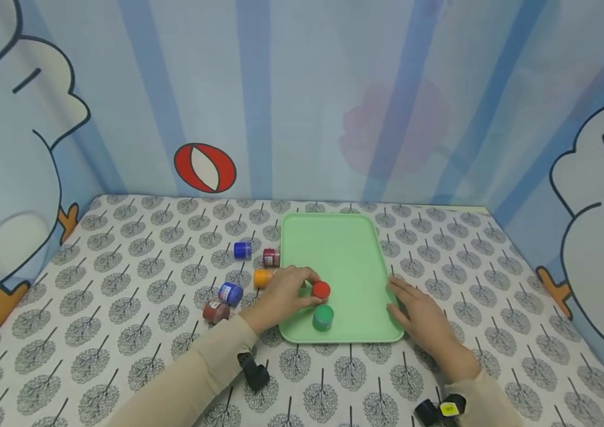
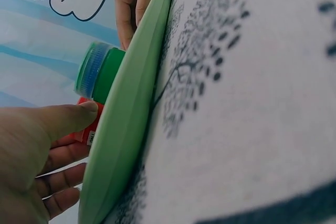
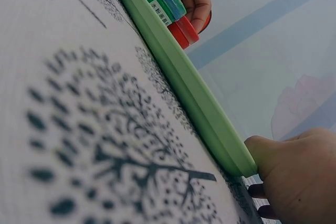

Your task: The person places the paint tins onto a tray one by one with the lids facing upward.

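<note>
My left hand [image 1: 286, 293] pinches a red paint jar [image 1: 321, 290] between thumb and fingers, low over the left half of a light green tray [image 1: 342, 249]. In the left wrist view the thumb lies against the red jar [image 2: 96, 124], near the tray's surface. A green paint jar [image 1: 323, 318] stands upright on the tray just in front of it; its label [image 3: 160, 12] shows in the right wrist view. My right hand [image 1: 423, 314] rests at the tray's right edge, fingers loosely extended, thumb touching the rim.
Left of the tray lie several more paint jars: a blue one [image 1: 242, 250], a dark red one [image 1: 271, 257], an orange one [image 1: 262, 278], a violet-blue one [image 1: 230, 293] and a brownish-red one [image 1: 216, 311]. A tree-patterned cloth [image 1: 142, 332] covers the table, with a printed curtain [image 1: 302, 118] behind.
</note>
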Demonstrator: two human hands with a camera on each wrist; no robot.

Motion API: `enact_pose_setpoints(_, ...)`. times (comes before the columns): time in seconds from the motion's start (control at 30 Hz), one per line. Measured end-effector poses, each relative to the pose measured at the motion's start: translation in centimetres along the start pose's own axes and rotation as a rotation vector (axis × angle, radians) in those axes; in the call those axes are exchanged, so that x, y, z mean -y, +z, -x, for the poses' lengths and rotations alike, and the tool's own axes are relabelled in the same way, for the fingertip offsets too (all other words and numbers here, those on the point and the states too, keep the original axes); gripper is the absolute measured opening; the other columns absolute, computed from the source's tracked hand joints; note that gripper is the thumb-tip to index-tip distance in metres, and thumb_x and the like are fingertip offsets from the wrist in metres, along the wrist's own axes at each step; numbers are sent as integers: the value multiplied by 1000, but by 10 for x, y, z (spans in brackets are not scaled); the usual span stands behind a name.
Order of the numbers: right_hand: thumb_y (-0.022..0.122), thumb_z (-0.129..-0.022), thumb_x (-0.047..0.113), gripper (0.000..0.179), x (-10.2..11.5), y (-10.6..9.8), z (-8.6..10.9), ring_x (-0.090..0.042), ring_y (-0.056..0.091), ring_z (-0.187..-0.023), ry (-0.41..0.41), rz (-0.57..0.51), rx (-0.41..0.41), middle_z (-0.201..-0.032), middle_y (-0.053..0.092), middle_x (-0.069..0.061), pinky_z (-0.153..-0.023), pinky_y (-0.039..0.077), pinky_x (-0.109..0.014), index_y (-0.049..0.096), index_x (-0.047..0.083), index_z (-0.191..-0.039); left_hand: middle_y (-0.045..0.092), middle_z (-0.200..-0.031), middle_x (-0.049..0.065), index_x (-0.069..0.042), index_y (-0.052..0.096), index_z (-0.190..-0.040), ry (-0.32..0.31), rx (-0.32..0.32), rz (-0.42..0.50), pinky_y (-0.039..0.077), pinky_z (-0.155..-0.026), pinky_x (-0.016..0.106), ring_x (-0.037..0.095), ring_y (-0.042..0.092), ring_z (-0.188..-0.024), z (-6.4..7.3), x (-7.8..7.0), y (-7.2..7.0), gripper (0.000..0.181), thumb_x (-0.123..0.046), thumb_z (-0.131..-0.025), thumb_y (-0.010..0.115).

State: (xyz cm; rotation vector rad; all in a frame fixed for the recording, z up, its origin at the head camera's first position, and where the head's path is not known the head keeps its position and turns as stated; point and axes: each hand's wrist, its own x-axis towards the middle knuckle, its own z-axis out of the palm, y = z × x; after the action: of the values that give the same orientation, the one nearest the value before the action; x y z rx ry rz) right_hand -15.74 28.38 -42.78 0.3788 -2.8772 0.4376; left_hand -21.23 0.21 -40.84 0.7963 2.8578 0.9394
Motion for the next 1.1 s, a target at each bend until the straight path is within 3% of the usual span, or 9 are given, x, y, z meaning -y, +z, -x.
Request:
enact_pose_setpoints(0.7, 63, -91, 19, 47, 2, 3, 2, -39, 51, -126, -21, -4, -28, -143, 50, -17, -105, 40, -52, 54, -2, -132, 69, -112, 2, -13, 63, -120, 6, 24, -35, 45, -95, 39, 20, 60, -103, 5, 0, -4, 48, -33, -79, 78)
enact_pose_setpoints(1.1, 62, -92, 21, 48, -3, 4, 1, -38, 49, -129, -10, -2, -3, -145, 47, -16, -108, 38, -51, 52, -1, -133, 68, -114, 4, -12, 63, -119, 71, -47, -105, 43, -97, 43, 23, 60, -106, 10, 1, -12, 47, -31, -79, 78)
